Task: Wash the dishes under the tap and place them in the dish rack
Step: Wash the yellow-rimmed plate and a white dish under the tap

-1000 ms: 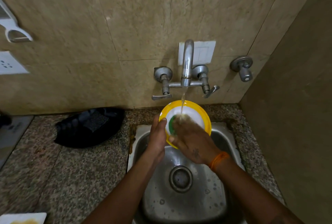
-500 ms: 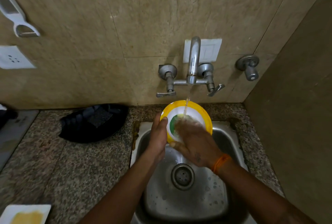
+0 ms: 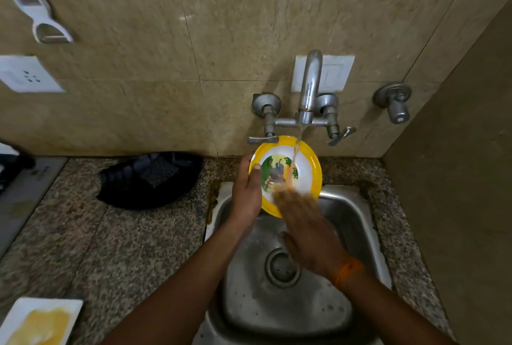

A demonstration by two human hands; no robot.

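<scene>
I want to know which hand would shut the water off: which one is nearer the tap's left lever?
Left. The left hand grips the plate rim just below the lever; the right hand is lower, over the sink.

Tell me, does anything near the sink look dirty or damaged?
Yes. Brownish staining runs along the sink rim's left edge, where it meets the granite counter. Nothing looks spilled or broken.

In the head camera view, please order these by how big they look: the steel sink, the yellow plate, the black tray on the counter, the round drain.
1. steel sink
2. black tray
3. yellow plate, partly hidden by the right hand
4. drain
</scene>
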